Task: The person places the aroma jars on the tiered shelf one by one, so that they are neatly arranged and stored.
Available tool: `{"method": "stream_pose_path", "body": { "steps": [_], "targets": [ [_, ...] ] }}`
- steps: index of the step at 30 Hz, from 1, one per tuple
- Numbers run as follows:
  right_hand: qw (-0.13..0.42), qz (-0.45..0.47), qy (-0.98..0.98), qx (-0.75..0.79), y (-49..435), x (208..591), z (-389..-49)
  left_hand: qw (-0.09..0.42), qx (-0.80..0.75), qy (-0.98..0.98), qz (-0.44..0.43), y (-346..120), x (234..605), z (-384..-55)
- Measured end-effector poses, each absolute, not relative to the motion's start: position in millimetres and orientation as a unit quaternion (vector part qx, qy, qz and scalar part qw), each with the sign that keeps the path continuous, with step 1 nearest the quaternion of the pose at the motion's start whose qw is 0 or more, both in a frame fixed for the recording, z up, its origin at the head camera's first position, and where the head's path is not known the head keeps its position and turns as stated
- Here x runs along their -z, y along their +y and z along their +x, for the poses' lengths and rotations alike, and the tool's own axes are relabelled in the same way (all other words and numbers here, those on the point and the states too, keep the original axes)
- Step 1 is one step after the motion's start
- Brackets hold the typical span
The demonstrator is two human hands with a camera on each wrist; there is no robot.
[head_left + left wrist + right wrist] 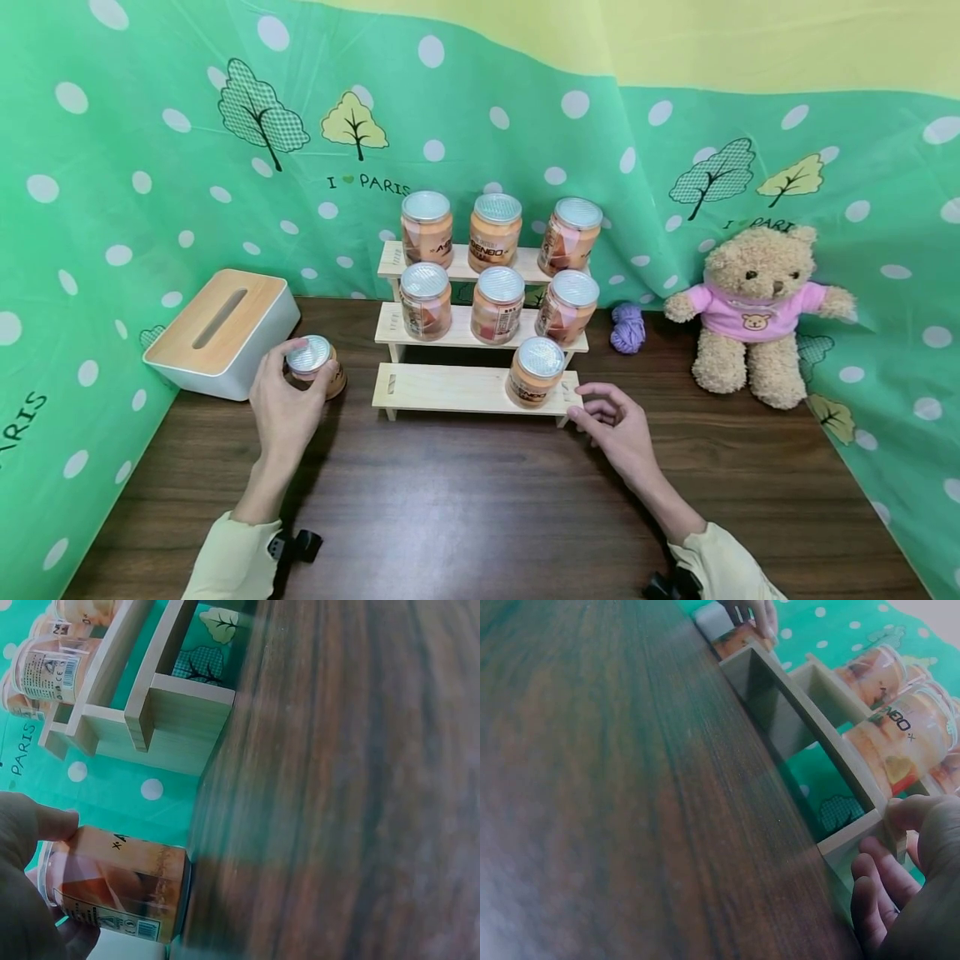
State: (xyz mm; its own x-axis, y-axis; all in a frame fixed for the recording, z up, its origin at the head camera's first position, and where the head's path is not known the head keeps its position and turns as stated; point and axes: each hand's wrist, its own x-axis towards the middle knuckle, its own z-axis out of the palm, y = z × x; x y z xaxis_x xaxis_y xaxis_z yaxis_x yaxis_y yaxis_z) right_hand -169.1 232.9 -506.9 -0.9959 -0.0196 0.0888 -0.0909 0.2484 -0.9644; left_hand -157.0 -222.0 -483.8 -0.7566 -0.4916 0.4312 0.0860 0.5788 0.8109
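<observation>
My left hand [288,400] grips a jar [332,385] with a ridged silvery lid, thumb and fingers around its upper part. That jar stands upright on the table left of a three-tier wooden shelf [442,392]; its base is at the tabletop in the left wrist view. At the shelf's lower right corner, my right hand [618,433] pinches the end of the bottom board, with the thumb [907,811] on the board's edge and fingers below. Close to that thumb, a similar jar [534,379] stands on the right of the bottom tier.
Three jars [497,242] stand on the top tier and three [497,312] on the middle one. A white tissue box [225,333] with a wooden lid sits at the left. Purple yarn [627,328] and a teddy bear [757,312] are to the right. Dotted green cloth [480,125] hangs behind.
</observation>
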Motion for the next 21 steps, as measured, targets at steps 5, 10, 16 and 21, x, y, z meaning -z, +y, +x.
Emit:
{"method": "stream_pose_path", "body": {
  "steps": [5, 10, 16, 21],
  "targets": [
    [0.029, 0.035, -0.790, -0.611, 232.8, 507.0, -169.3, 0.333, 0.441, -0.824, 0.126, -222.3, 483.2, -156.8],
    [0.030, 0.035, -0.789, -0.613, 232.7, 507.1, -169.2, 0.345, 0.451, -0.814, 0.124, -221.2, 478.0, -156.4],
    [0.029, 0.035, -0.788, -0.615, 232.5, 506.5, -169.6, 0.383, 0.455, -0.798, 0.099, -216.6, 468.1, -154.1],
    [0.028, 0.032, -0.789, -0.613, 232.4, 506.4, -169.4, 0.416, 0.452, -0.786, 0.067, -208.6, 460.5, -150.9]
  ]
}}
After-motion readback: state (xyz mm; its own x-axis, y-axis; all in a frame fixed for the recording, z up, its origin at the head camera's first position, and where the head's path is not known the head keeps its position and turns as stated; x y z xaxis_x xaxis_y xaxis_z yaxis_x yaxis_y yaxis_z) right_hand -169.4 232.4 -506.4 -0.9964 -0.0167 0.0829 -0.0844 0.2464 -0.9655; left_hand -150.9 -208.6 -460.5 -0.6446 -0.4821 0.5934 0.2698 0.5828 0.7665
